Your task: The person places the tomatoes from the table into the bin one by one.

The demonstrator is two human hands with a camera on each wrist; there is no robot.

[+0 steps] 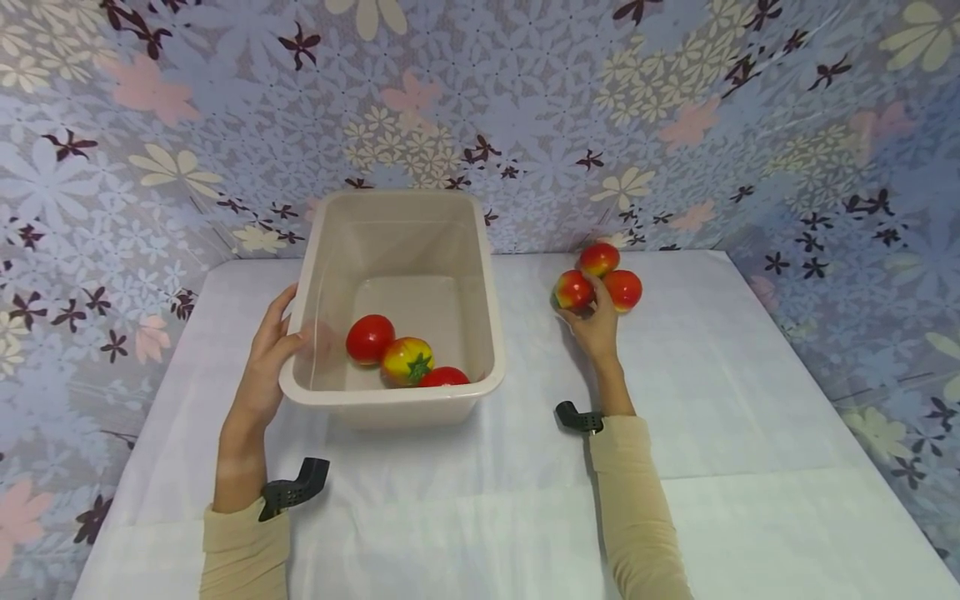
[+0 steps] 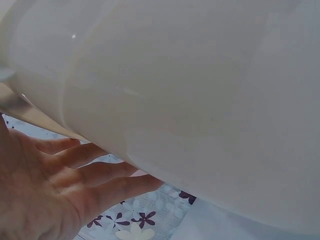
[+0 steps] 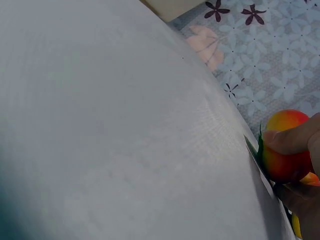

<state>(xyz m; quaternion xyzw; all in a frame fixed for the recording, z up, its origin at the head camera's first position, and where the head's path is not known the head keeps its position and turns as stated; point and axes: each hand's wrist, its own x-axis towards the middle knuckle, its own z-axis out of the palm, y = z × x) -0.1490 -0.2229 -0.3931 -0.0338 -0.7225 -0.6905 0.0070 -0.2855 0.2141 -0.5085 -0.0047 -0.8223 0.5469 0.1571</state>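
Observation:
My right hand [image 1: 596, 329] pinches a red-and-yellow tomato [image 1: 573, 290] between thumb and fingers, at the table's far side. The right wrist view shows this tomato [image 3: 287, 162] with a green leafy top, low by the white cloth. Two more tomatoes lie against it: one behind [image 1: 599, 258] and one to the right [image 1: 623, 290]. My left hand [image 1: 262, 371] holds a beige plastic bin [image 1: 397, 398] at its left rim, thumb over the edge. In the left wrist view its fingers [image 2: 120, 190] spread along the outer wall.
Inside the bin, near its front wall, are a red tomato [image 1: 370, 339], a yellow-red one [image 1: 407, 361] and a partly hidden red one [image 1: 446, 377]. A white cloth [image 1: 525, 500] covers the table. Flowered fabric [image 1: 540, 125] rises behind the table's far edge.

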